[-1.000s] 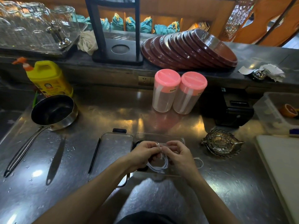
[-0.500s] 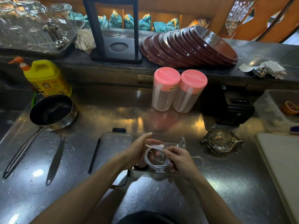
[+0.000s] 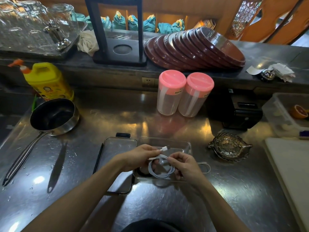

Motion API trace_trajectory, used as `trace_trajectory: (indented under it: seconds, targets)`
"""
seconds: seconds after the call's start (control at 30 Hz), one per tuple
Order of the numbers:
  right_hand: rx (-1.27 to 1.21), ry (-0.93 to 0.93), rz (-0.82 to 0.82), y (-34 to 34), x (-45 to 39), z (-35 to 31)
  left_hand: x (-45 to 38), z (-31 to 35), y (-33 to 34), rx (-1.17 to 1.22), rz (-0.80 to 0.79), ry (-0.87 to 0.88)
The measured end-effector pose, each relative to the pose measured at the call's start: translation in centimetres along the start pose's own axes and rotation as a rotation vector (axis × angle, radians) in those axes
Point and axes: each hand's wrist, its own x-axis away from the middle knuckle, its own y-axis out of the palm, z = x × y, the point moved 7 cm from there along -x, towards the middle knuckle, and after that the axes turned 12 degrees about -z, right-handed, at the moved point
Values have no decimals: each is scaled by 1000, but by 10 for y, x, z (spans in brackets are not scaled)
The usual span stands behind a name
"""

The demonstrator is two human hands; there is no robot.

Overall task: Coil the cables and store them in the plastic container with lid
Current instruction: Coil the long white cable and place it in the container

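Both hands meet just above the clear plastic container [image 3: 187,146], at about 6 o'clock of the view. The left hand [image 3: 138,158] has its fingers curled round one side of a coiled white cable [image 3: 161,171] and pinches the strand near the white plug [image 3: 164,149], which sticks out toward 1 o'clock. The right hand [image 3: 185,166] pinches the other side of the same coil between thumb and fingertips, so the loop hangs between the two hands over the container's open top.

The steel table [image 3: 100,118] carries everything else. At 12 o'clock, on the raised ledge behind it, a leaning row of dark red plates [image 3: 194,47] lies on edge. A long-handled saucepan [image 3: 53,116] sits at 9 o'clock, with a yellow bottle [image 3: 48,81] just behind it. Two pink-lidded jars [image 3: 184,94] stand touching each other at 12 o'clock of the container. The container's lid [image 3: 117,151] lies flat just beside it at 9 o'clock. A leaf-shaped metal dish [image 3: 229,148] rests at 3 o'clock. Something dark [image 3: 142,172] lies inside the container under the left hand; what it is cannot be told. A second thin white cable [image 3: 206,166] loops on the table just beside the right hand.
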Motion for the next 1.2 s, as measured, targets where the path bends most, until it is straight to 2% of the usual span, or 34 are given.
trace_trajectory:
  seconds: [0.2, 0.47, 0.7, 1.2]
  targets:
    - [-51, 7, -40, 5, 4, 4, -1, -3, -2, 104, 11, 46]
    - [-62, 37, -98, 11, 7, 4, -2, -7, -7, -91, 58, 10]
    - [-87, -5, -90, 13, 9, -7, -7, -12, -13, 111, 185, 74]
    - [45, 4, -120, 32, 35, -43, 1, -25, -16, -38, -273, -137]
